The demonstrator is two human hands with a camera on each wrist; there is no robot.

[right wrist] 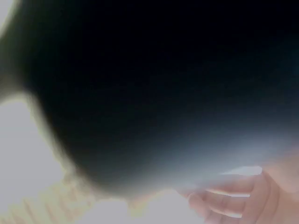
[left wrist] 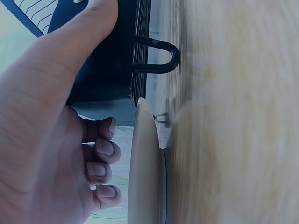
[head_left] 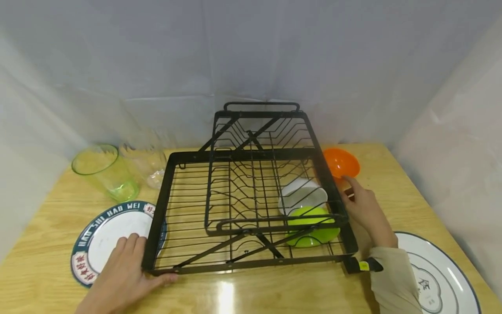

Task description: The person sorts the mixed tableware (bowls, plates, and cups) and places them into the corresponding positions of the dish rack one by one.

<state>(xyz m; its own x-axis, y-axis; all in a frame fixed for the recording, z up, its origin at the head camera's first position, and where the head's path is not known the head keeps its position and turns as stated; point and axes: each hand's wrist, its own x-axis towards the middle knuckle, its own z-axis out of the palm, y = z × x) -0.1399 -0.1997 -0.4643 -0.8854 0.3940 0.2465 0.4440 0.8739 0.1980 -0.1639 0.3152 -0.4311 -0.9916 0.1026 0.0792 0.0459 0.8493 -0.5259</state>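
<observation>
A black two-tier wire dish rack [head_left: 243,261] stands over the middle of the wooden table. At its front left corner my left hand [head_left: 123,266] grips the frame. The left wrist view shows my thumb across the rack's front and the fingers curled at its side. My right hand [head_left: 364,207] holds the rack's right side, fingers bent, close to an orange bowl [head_left: 343,161]. Through the wires show a white bowl [head_left: 302,196] and a green bowl [head_left: 313,231]. Whether they sit on or under the lower tier, I cannot tell. A dark blurred shape fills most of the right wrist view.
A blue-rimmed plate [head_left: 106,244] lies at the left, partly under my hand. Behind it stand a green-tinted glass [head_left: 103,170] and a clear glass [head_left: 150,168]. Another white plate [head_left: 435,270] lies at the right front. White cloth [head_left: 157,52] hangs behind the table.
</observation>
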